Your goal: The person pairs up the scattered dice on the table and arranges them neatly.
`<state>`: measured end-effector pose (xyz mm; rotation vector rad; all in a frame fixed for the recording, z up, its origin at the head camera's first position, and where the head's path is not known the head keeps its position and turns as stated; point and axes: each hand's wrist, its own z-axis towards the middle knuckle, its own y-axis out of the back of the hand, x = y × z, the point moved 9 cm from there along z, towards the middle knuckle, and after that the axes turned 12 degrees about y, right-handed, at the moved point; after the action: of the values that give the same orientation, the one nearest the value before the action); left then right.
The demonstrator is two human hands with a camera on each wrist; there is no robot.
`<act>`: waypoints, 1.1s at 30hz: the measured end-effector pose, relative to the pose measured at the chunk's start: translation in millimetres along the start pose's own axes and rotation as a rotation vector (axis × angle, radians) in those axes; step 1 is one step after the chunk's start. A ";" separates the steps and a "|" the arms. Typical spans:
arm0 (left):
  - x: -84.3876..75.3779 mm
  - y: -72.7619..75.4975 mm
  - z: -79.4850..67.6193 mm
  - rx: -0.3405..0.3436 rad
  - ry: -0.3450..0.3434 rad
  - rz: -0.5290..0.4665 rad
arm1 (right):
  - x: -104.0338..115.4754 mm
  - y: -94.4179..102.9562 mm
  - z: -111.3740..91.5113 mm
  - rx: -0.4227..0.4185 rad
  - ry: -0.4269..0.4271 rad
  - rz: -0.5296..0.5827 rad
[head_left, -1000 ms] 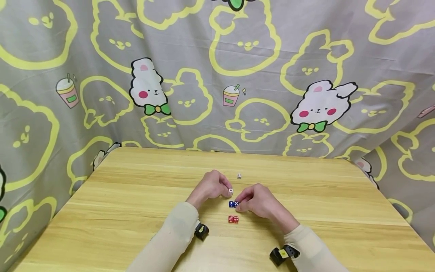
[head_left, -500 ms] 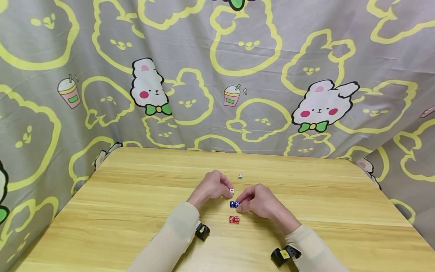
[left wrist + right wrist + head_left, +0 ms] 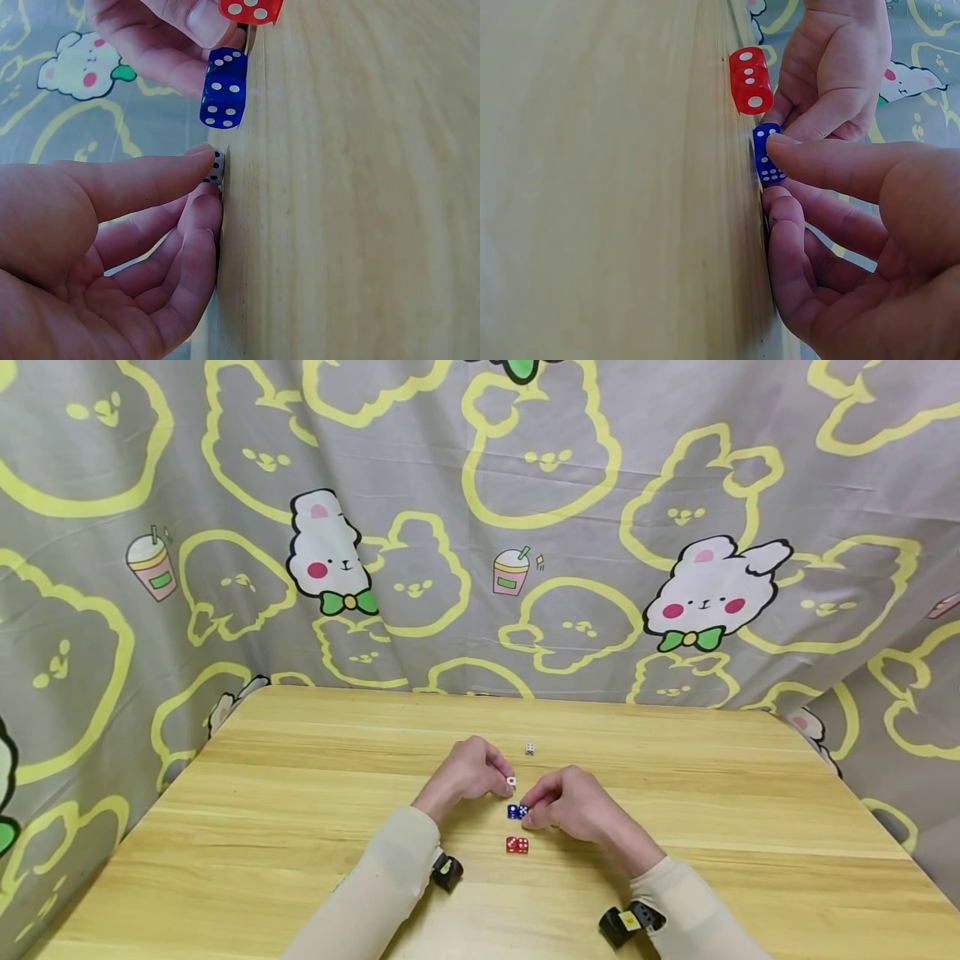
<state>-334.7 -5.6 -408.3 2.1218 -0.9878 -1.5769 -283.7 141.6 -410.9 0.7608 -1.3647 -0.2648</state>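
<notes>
Between thumb and fingertips, my left hand (image 3: pixel 471 768) pinches a white die (image 3: pixel 512 782) on the table; in the left wrist view only a dotted sliver of that white die (image 3: pixel 217 168) shows beside the thumb. My right hand (image 3: pixel 573 802) pinches the right one of two blue dice, a blue die (image 3: pixel 523 811) with white pips. Touching or close beside it on the left is the other blue die (image 3: pixel 512 812). The right wrist view shows the thumb laid over part of the blue die (image 3: pixel 768 169).
Nearer the person, a red die (image 3: pixel 512 844) and a second red die (image 3: pixel 522 845) sit side by side. Farther back lies another white die (image 3: pixel 529 749). The wooden table (image 3: pixel 300 777) ends at a patterned grey curtain (image 3: pixel 420 460).
</notes>
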 end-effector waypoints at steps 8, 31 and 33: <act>0.3 0.1 -0.1 -0.006 0.002 0.006 | 0.1 0.1 -1.1 0.001 -0.012 0.016; 1.1 1.7 0.9 -0.004 0.014 -0.004 | -0.9 6.8 6.0 -0.011 -0.001 0.086; 0.9 -0.1 1.1 0.002 0.016 -0.007 | -2.8 9.6 5.2 -0.028 -0.027 0.094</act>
<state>-335.6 -6.0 -409.3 2.1382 -0.9784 -1.5610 -291.6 148.6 -407.0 0.6700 -1.4157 -0.2203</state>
